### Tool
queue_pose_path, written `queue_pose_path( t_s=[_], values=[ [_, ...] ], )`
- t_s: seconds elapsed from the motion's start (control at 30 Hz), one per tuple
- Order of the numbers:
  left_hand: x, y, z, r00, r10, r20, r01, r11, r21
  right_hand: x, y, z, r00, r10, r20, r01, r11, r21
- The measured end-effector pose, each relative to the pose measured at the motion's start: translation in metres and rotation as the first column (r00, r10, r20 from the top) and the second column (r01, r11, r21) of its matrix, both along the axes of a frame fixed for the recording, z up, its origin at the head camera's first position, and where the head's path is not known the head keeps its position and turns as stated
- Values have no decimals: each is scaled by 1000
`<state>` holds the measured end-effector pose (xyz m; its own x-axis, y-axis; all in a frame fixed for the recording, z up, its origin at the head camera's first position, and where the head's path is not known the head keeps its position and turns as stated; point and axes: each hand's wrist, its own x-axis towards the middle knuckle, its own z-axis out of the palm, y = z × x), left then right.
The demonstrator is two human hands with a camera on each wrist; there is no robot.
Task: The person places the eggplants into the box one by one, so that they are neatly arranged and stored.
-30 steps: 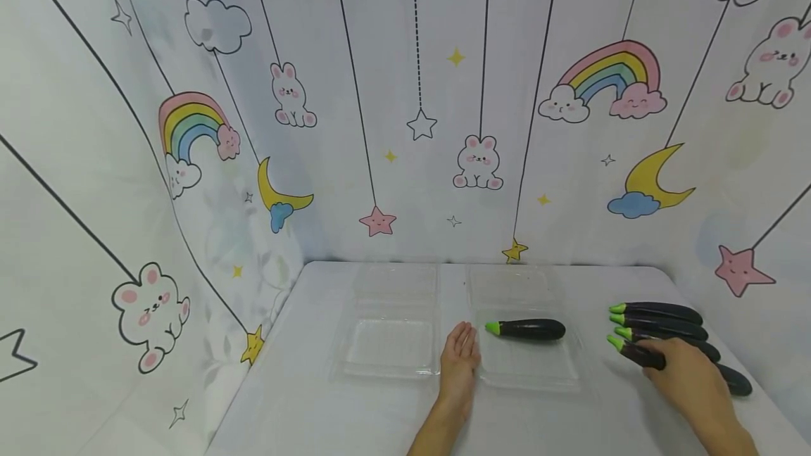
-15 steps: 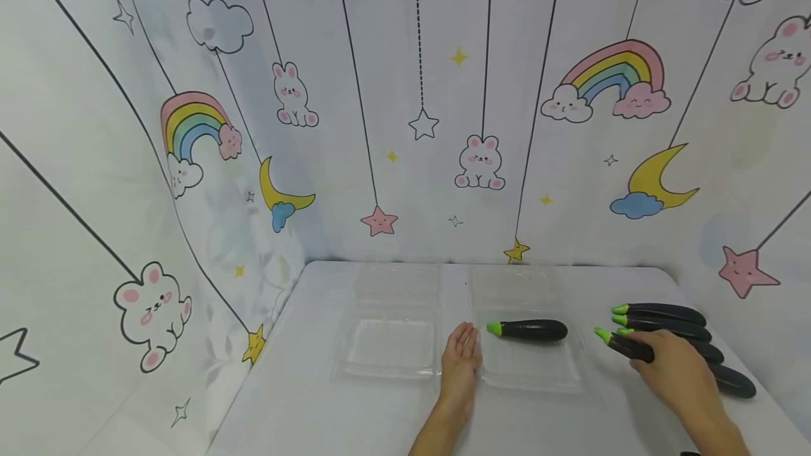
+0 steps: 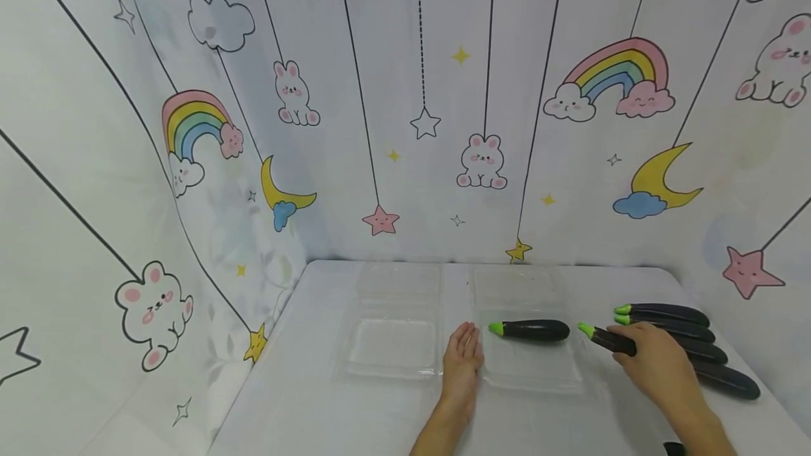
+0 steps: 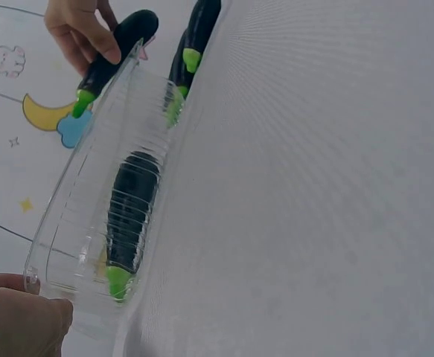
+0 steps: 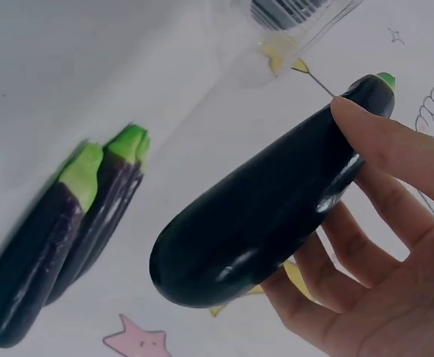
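Note:
My right hand (image 3: 659, 364) grips an eggplant (image 3: 607, 338) with a green stem, which points left toward the clear plastic container (image 3: 532, 378) on the right. In the right wrist view the held eggplant (image 5: 254, 208) lies between thumb and fingers, its blunt end free. Another eggplant (image 3: 532, 330) lies crosswise in that container, stem to the left. My left hand (image 3: 462, 368), fingers straight, rests at the container's left side. In the left wrist view the thumb (image 4: 56, 316) is by the container's rim (image 4: 32, 279).
Several eggplants (image 3: 725, 378) lie in a column at the table's right, stems to the left. A second clear container (image 3: 389, 371) stands left of my left hand, with nothing in it. Behind the white table (image 3: 317, 407) hangs a printed cloth (image 3: 329, 160).
My right hand has carried the gripped eggplant left, away from the column and closer to the right container. The left hand and both containers have stayed in place.

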<state>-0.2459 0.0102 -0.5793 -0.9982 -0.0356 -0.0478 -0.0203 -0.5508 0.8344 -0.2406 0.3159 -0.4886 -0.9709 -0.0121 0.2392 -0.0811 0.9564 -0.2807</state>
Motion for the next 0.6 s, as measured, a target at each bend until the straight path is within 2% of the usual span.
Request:
queue_pose_path(
  t_s=[0.33, 0.6],
  values=[
    [0, -2, 1, 1000, 12, 4, -12, 1000, 5, -5, -22, 0, 998, 62, -26, -63, 998, -11],
    [-1, -2, 0, 1000, -2, -28, 1, 1000, -14, -6, -38, -3, 990, 123, -66, -124, 992, -16]
  ],
)
